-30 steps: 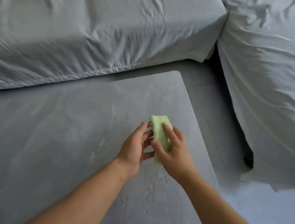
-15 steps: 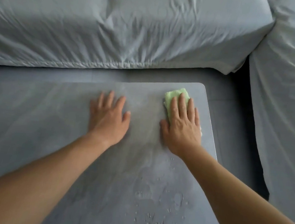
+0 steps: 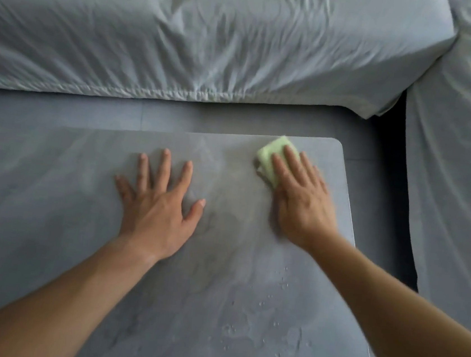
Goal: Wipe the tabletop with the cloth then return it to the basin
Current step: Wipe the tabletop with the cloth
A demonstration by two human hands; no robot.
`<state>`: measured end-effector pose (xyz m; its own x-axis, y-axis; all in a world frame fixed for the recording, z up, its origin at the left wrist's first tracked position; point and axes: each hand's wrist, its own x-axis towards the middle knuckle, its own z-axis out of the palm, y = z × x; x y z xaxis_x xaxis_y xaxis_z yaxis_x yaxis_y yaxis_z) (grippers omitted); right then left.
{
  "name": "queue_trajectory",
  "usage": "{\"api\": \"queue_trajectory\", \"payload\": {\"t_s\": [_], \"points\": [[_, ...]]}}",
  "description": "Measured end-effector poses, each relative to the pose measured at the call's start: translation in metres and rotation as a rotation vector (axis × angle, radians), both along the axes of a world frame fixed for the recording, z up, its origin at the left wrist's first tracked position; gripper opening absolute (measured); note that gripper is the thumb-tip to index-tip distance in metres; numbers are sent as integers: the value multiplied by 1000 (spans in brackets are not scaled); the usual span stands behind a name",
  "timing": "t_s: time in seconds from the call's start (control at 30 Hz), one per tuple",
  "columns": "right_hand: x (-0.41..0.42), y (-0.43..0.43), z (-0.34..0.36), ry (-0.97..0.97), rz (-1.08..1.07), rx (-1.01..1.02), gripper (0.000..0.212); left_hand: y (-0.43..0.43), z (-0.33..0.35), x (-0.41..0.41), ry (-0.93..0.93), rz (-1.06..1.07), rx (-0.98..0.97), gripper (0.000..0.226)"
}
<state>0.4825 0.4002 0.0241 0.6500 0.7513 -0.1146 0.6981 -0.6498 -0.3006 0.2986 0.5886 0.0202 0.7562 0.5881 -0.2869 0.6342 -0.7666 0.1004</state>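
right hand (image 3: 302, 203) flat on the green cloth (image 3: 271, 160), left hand (image 3: 157, 207) flat on the tabletop (image 3: 51, 186).

head view: the folded cloth lies at about one o'clock, near the tabletop's far right corner, pressed under straight fingers; its edge looks blurred, maybe from motion. the left hand sits near centre, fingers spread, holding nothing. water droplets (image 3: 254, 339) bead at five o'clock. a sheet-draped sofa (image 3: 215, 35) spans twelve o'clock and three o'clock.
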Motion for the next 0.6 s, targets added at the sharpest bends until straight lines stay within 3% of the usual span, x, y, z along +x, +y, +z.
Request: {"api": "queue_trajectory", "payload": {"t_s": [0.1,0.13,0.17,0.27,0.33,0.5,0.53,0.6], "points": [[33,18,0,20,-401,-30,69,-2,-3,-1,-14,-5,21,75],[23,30,-1,2,-440,-34,70,-2,-4,-1,-15,-5,22,75],[5,37,-3,-25,-392,-26,71,-3,-5,-1,-15,-3,19,75],[-46,21,-9,-69,32,-7,68,-4,-8,-1,-28,-3,29,76],[-28,5,-9,-56,175,-24,63,-3,-11,-2,-43,-1,31,77],[26,34,-9,-35,-301,-28,63,-1,-16,-5,-66,2,20,79],[11,41,-10,-59,-303,-19,65,-1,-16,-5,-72,4,14,80],[-34,35,-13,-94,-81,20,67,-1,-15,-5,-79,11,4,80]]}}
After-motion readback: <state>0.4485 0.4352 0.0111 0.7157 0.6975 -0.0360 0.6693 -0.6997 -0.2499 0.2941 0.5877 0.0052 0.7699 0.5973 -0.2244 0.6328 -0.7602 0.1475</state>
